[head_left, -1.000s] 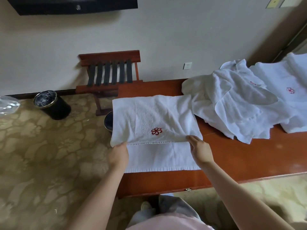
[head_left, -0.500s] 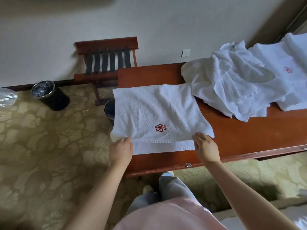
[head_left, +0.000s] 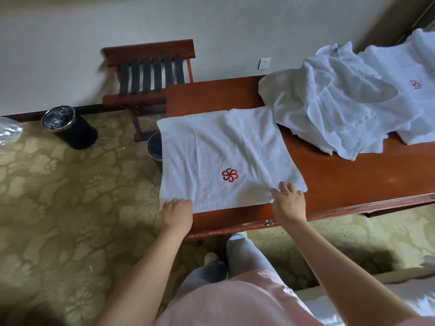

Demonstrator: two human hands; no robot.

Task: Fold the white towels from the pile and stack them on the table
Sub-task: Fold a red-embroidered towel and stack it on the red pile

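Observation:
A white towel (head_left: 211, 149) with a red flower emblem lies folded in half on the left end of the red-brown table (head_left: 341, 184), its left side overhanging the table end. My left hand (head_left: 177, 212) grips the towel's near left corner with curled fingers. My right hand (head_left: 288, 203) rests with spread fingers on the near right corner. A rumpled pile of white towels (head_left: 329, 109) sits on the table further right, and another towel with a red emblem (head_left: 414, 100) lies beyond it at the frame's edge.
A wooden luggage rack (head_left: 150, 67) stands against the wall behind the table's left end. A black bin (head_left: 68, 125) is on the patterned carpet to the left, and a second bin (head_left: 155, 147) shows beside the table end under the towel.
Both hands drew the towel's upper layer toward me until it nearly met the near edge. My right hand let go and now lies flat on the towel.

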